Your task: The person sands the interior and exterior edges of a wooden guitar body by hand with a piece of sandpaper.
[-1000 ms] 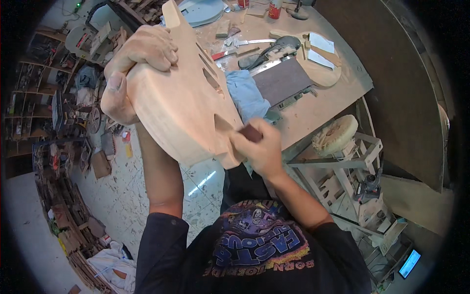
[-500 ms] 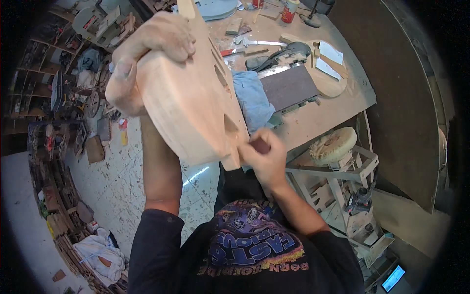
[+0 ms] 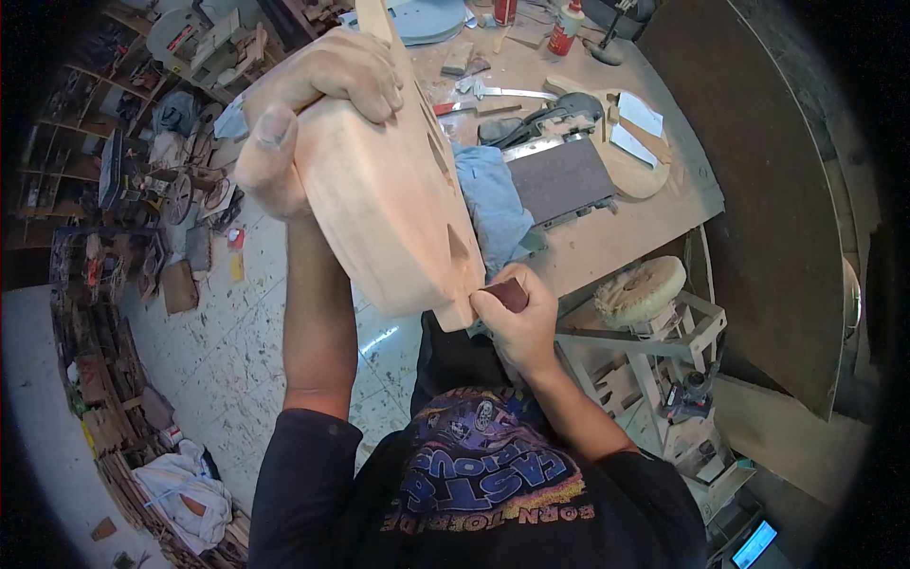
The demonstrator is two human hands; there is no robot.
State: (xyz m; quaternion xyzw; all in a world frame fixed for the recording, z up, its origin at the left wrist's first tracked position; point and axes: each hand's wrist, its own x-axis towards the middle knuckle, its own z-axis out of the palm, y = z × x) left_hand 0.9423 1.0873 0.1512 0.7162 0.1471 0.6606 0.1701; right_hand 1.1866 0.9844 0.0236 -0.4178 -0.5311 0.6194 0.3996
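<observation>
Big dusty counter (image 3: 630,232) up front; pale wooden guitar body (image 3: 379,209) is held up tilted just left of it, left hand (image 3: 327,87) with fingers clamped over its edge; right hand (image 3: 523,327) has its fingers pinching a little dark-red sheet (image 3: 509,295), right by the body's near end.

Inspected: curved wooden body (image 3: 379,218), pale cream; small folded abrasive sheet (image 3: 509,295), dark maroon; crumpled cloth (image 3: 493,204) by the tan worktop (image 3: 611,237)'s near edge, light blue; fabric shirt (image 3: 483,493), black, purple-and-orange print.
</observation>
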